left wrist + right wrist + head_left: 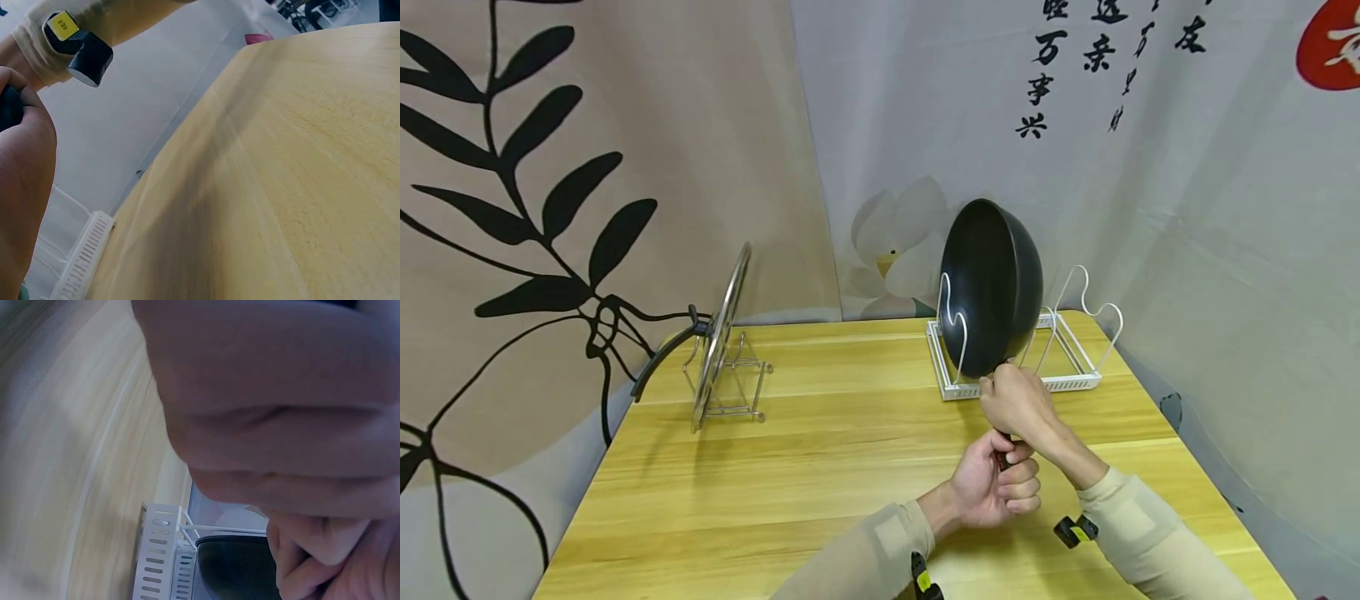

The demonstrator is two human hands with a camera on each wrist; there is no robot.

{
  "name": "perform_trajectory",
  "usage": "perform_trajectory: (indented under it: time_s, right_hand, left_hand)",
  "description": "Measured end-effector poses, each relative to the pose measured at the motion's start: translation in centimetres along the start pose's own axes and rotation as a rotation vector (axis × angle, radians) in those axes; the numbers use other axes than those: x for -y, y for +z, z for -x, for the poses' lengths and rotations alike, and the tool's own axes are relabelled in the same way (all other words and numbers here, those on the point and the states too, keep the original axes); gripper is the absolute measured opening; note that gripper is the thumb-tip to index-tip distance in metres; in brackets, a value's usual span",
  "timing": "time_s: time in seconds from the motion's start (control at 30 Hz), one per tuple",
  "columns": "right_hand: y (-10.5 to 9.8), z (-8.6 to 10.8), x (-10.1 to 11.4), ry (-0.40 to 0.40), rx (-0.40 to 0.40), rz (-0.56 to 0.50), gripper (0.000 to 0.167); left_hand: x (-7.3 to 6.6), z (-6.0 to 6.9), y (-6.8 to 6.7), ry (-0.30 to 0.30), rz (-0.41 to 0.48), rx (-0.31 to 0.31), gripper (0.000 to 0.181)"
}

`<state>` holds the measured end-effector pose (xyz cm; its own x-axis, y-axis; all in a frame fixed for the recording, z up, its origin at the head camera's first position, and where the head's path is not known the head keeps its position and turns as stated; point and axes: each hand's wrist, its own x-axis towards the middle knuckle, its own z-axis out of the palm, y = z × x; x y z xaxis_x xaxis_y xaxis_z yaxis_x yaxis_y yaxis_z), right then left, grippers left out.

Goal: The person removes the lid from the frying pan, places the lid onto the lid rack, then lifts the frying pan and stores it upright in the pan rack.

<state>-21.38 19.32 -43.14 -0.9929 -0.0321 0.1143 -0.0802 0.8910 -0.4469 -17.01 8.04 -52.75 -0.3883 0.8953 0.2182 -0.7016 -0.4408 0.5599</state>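
Note:
A black wok (992, 287) stands on its side in a white wire rack (1071, 382), its hollow turned to the left. My right hand (1018, 404) grips its handle close to the bowl. Just below, my left hand (998, 483) has its fingers curled round the lower end of the dark handle (1003, 460). Most of the handle is hidden by the two hands. In the right wrist view, large fingers cover part of the wok (237, 565) beside the slotted rack base (156, 556). The left wrist view shows the rack's edge (81, 259) at lower left.
At the table's left, a round lid (722, 337) with a black arched handle (662, 362) leans upright in a metal wire stand (737, 410). The wooden table (820, 425) meets a printed cloth backdrop (895, 100) at the back. The rack's right-hand wire loop (1118, 321) sticks up.

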Motion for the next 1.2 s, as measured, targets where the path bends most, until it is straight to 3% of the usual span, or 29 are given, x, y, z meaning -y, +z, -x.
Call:
perform_trajectory:
  time_s: [0.8,1.2]
  right_hand:
    - [1.2,0.1,-0.4,0.007,0.011,-0.004,0.05]
    - [1.8,0.3,-0.5,0.021,0.017,0.011,0.05]
  left_hand:
    - [0.7,0.5,-0.7,0.003,0.039,-0.001,0.025]
    - [1.1,0.8,-1.1,-0.012,0.037,-0.045,0.025]
